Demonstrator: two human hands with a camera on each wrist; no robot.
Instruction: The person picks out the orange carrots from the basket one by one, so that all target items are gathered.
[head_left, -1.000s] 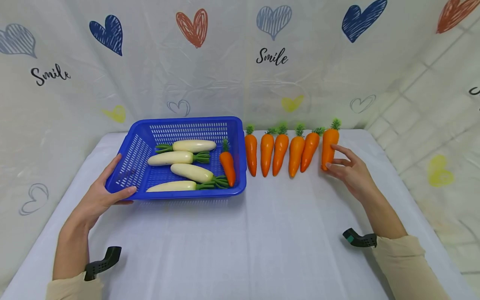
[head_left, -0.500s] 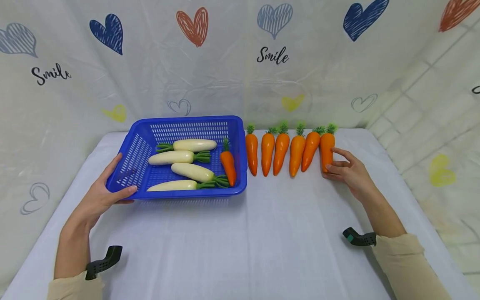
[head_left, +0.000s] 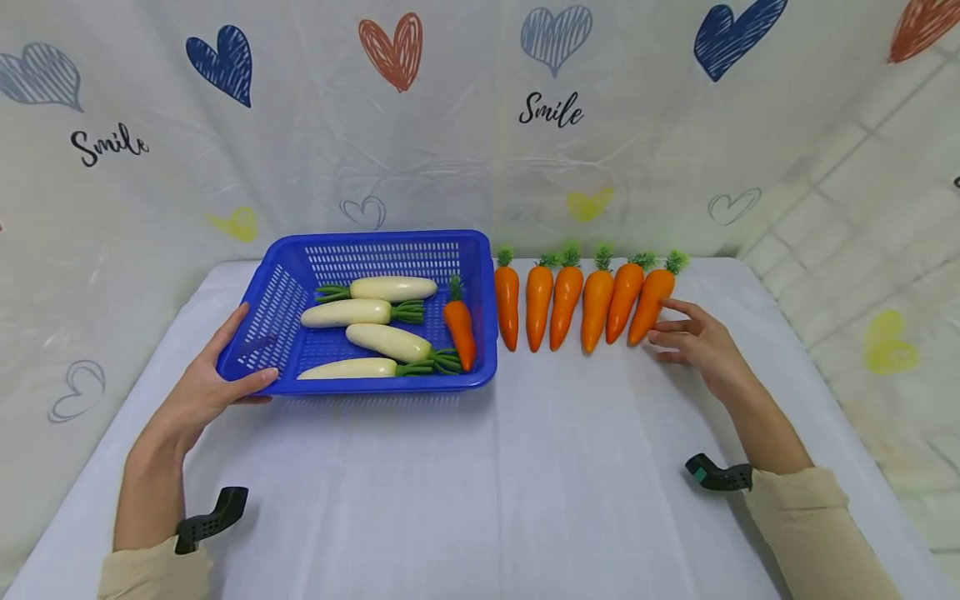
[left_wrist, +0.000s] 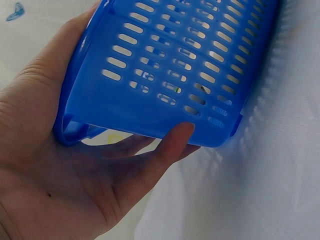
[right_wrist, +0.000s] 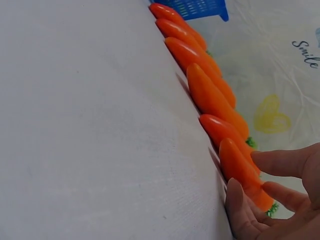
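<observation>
My left hand grips the left end of a blue plastic basket, thumb at the front corner. Its curled grip on the slotted wall also shows in the left wrist view. Inside the basket lie several white radishes with green stems and one carrot. At the right end of a row of orange carrots, my right hand has its loosely bent fingertips against the tilted last carrot. In the right wrist view that carrot lies by the fingers, its leafy end partly behind them.
Several more carrots stand side by side between the basket and the last one, leafy ends toward the back. A white cloth covers the table. A curtain printed with hearts hangs right behind the row.
The last carrot has come left toward the row, and its tip now leans left against the neighbouring carrot's side. My right fingers have loosened from it. The left hand and basket stay put.
</observation>
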